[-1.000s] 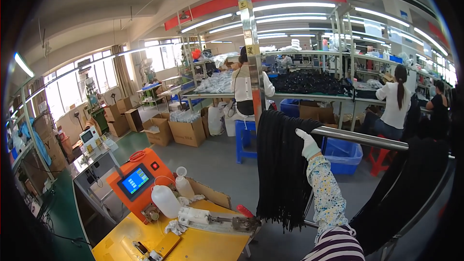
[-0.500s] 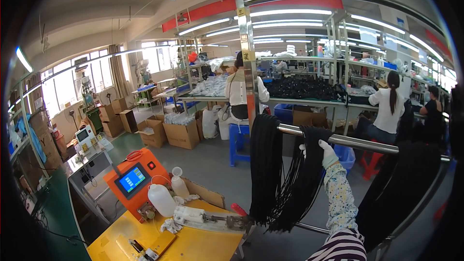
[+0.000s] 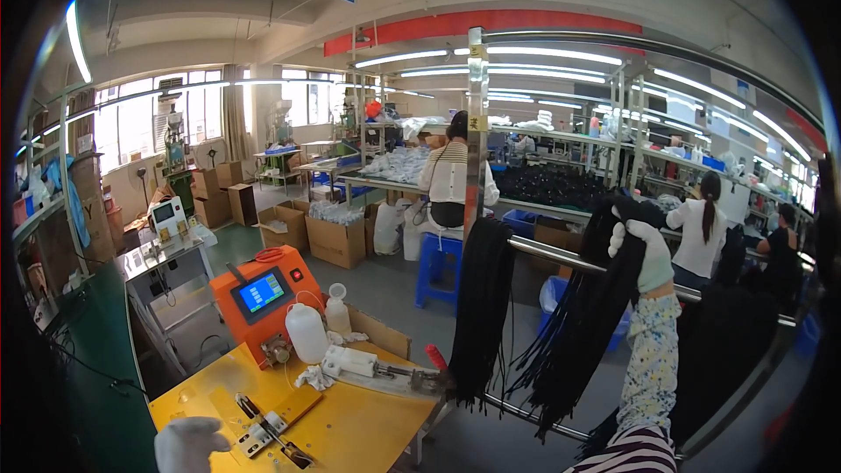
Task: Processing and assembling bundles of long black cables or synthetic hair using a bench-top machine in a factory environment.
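Note:
My right hand [image 3: 642, 254], in a white glove, is closed around the upper part of a bundle of black cords [image 3: 578, 333]. Its loop rises above the steel rail [image 3: 561, 254] of a rack, and the loose ends hang down at a slant. Left of it, another bundle of black cords [image 3: 484, 307] hangs straight from the same rail. Further black cords [image 3: 727, 359] hang to the right of my forearm. My left hand [image 3: 188, 445], also gloved in white, is at the lower edge beside a small metal clamp fixture [image 3: 263, 434]. Its fingers look loosely apart with nothing visible in them.
On the yellow table [image 3: 368, 425] stand an orange machine with a screen [image 3: 263, 293], a white bottle [image 3: 306, 333] and a red-handled metal device [image 3: 412, 374]. A blue stool [image 3: 438, 270] and cardboard boxes [image 3: 335, 241] are beyond. Co-workers sit at benches behind the rack.
My right hand has lifted its cord bundle up and to the right, above the rail. My left hand has come into view at the lower left. The view has shifted slightly.

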### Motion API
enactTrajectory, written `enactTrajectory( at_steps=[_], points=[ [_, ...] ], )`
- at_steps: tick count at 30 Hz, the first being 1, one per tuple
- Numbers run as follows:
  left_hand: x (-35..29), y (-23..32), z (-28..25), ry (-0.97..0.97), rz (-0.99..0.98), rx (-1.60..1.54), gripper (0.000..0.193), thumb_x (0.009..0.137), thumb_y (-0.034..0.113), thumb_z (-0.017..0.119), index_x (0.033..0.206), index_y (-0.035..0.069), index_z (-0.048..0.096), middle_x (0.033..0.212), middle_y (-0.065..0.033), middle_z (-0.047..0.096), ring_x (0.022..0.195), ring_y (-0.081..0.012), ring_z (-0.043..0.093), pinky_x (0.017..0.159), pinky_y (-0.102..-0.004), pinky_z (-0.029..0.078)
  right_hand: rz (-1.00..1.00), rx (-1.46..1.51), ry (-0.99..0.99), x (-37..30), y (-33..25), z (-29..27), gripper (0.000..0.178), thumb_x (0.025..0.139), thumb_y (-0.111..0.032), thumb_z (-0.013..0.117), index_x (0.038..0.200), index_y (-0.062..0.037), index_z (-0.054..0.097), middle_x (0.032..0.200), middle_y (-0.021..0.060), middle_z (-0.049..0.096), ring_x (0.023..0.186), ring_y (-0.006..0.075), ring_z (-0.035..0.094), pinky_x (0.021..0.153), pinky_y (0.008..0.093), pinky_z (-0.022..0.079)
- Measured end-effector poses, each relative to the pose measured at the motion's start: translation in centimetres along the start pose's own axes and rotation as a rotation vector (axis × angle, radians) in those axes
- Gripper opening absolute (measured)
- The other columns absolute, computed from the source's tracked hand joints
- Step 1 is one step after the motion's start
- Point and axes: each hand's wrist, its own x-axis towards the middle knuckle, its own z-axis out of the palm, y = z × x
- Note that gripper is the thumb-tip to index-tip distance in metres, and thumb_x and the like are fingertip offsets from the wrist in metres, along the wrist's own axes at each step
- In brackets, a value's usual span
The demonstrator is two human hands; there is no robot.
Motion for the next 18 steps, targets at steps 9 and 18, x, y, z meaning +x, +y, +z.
enactTrajectory(
  at_steps=[9, 18],
  points=[
    [3.3, -6.1, 20.6, -1.079, -0.388, 0.092, 0.055, 0.098, 0.036, 0.046, 0.128, -0.009, 0.049, 0.115, -0.0199, 0.063, 0.103, -0.0250, 0.063, 0.095, -0.0369, 0.047, 0.092, -0.133, -0.194, -18.4, 0.4, 6.7, 0.061, 0.059, 0.003, 0.057, 0.119, 0.0135, 0.047, 0.069, 0.0180, 0.058, 0.059, 0.0333, 0.058, 0.058, 0.0441, 0.049],
    [-1.3, -7.9, 31.6, -1.221, -0.841, -0.627, 0.061, 0.100, 0.042, 0.039, 0.140, -0.004, 0.037, 0.122, -0.0107, 0.056, 0.107, -0.0201, 0.057, 0.087, -0.0305, 0.046, 0.160, -0.290, -0.487, -23.5, 7.5, 8.0, 0.042, 0.069, 0.000, 0.058, 0.110, 0.0066, 0.058, 0.074, 0.0134, 0.064, 0.067, 0.0212, 0.061, 0.068, 0.0281, 0.047]
  ],
)
